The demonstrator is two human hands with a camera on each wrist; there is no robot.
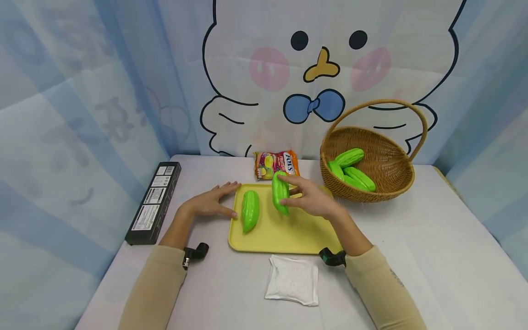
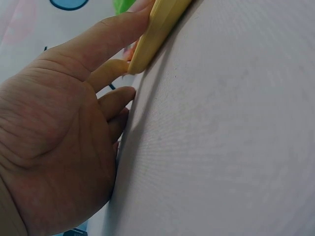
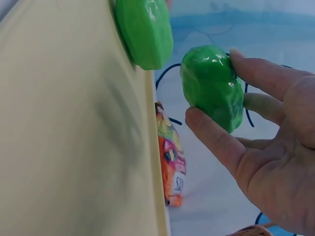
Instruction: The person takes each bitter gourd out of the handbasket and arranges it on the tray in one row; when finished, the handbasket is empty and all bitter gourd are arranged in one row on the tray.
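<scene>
Above the yellow tray (image 1: 297,236), my right hand (image 1: 310,197) pinches a bright green, ridged toy bitter melon (image 1: 280,193) between thumb and fingers. The right wrist view shows this bitter melon (image 3: 209,83) held clear of the tray surface. A second toy bitter melon (image 1: 250,211) lies lengthwise in the left part of the tray. At the tray's left edge my left hand (image 1: 209,201) has its fingers spread, and its thumb touches the rim. In the left wrist view the left hand (image 2: 59,128) holds nothing in its palm.
A wicker basket (image 1: 396,169) at the back right contains several green toy bitter melons (image 1: 360,178). Behind the tray lies a colourful candy bag (image 1: 276,164). A white packet (image 1: 293,280) lies in front, and a long black box (image 1: 153,201) is on the left.
</scene>
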